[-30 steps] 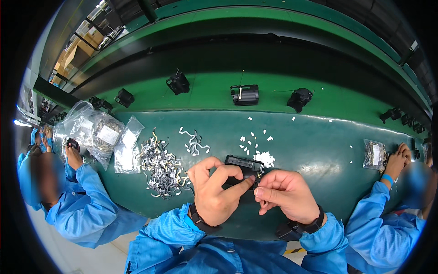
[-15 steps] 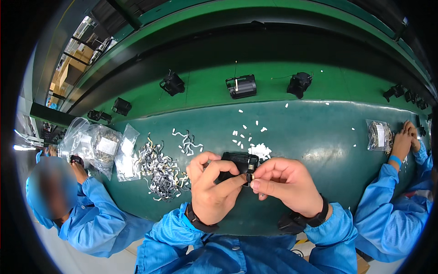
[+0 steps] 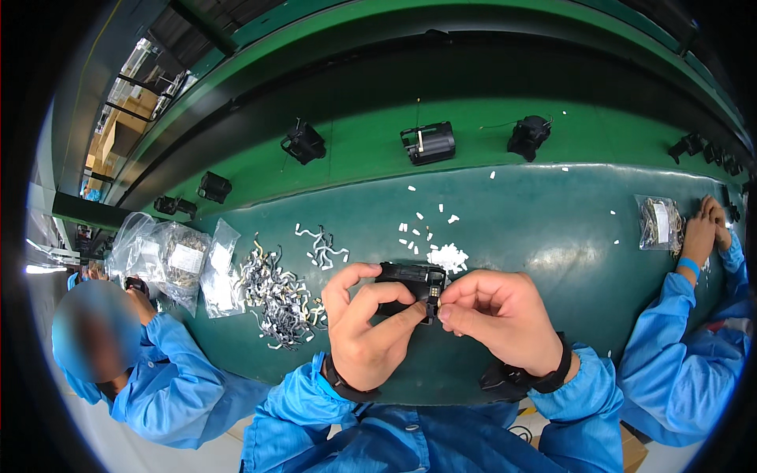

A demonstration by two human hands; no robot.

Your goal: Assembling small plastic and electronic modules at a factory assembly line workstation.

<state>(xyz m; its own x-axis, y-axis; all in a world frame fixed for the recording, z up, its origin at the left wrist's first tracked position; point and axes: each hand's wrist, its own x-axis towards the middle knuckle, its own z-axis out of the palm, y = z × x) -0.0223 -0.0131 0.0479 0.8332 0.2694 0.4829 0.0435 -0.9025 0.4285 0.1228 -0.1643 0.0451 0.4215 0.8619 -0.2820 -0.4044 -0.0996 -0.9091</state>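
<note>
Worktable between two co-workers, ledge behind it.
Over the near middle of the table [image 3: 552, 213], the left hand [image 3: 367, 331] holds a housing [image 3: 412, 276], with the right hand [image 3: 505, 323] at its right end. A pile of small pieces [image 3: 448, 258] lies just beyond the housing, loose ones scattered farther back. Left of the left hand lies a heap of strips [image 3: 280, 303], a smaller cluster of strips [image 3: 322, 247] beyond its far right side, plastic bags [image 3: 185, 258] to its left. A filled bag [image 3: 661, 224] lies far right, beside the right co-worker's hands [image 3: 699, 232]. Further units [image 3: 428, 143] stand spaced along the ledge [image 3: 359, 150].
</note>
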